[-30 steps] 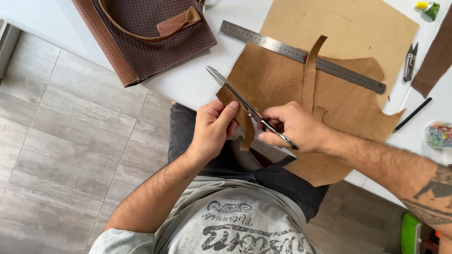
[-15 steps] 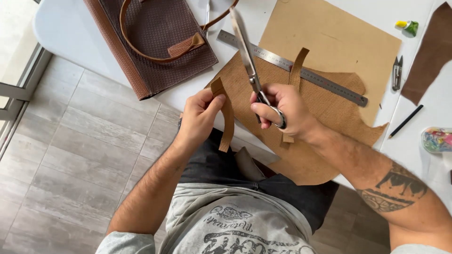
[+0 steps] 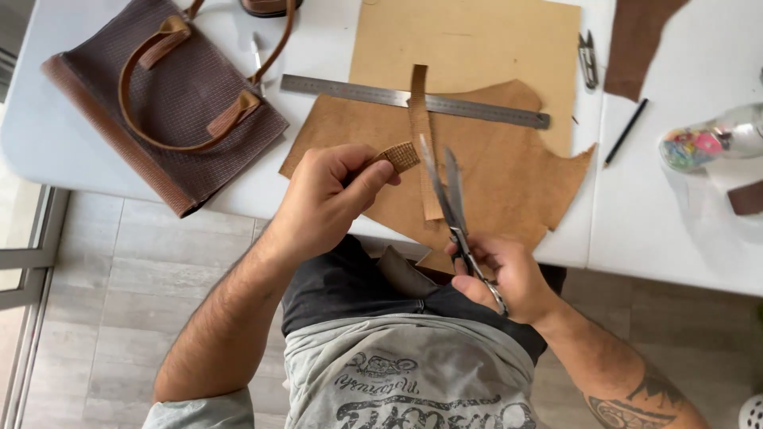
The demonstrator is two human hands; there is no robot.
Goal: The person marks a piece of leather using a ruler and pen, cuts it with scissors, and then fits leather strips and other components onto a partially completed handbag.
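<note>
My left hand [image 3: 326,199] pinches a narrow tan leather strip [image 3: 397,156] by its end, just above the table edge. My right hand [image 3: 505,278] grips steel scissors [image 3: 449,191] by the handles, blades parted and pointing up toward that strip end. Under both lies a tan leather piece [image 3: 493,171] with a ragged right edge, and a second cut strip [image 3: 424,135] rests on it, running under the steel ruler [image 3: 413,101]. A sheet of tan cardboard [image 3: 477,40] sits beneath the leather.
A brown woven handbag [image 3: 159,103] with leather handles lies at the left of the white table [image 3: 683,238]. At the right are small snips [image 3: 588,59], a black pencil [image 3: 625,132], a dark leather scrap [image 3: 636,40] and a clear container of coloured bits [image 3: 707,143]. Tiled floor lies below.
My left hand lifted the strip's end higher. My right hand pulled back toward my body, and the scissors now point up with blades apart. The view shifted up the table.
</note>
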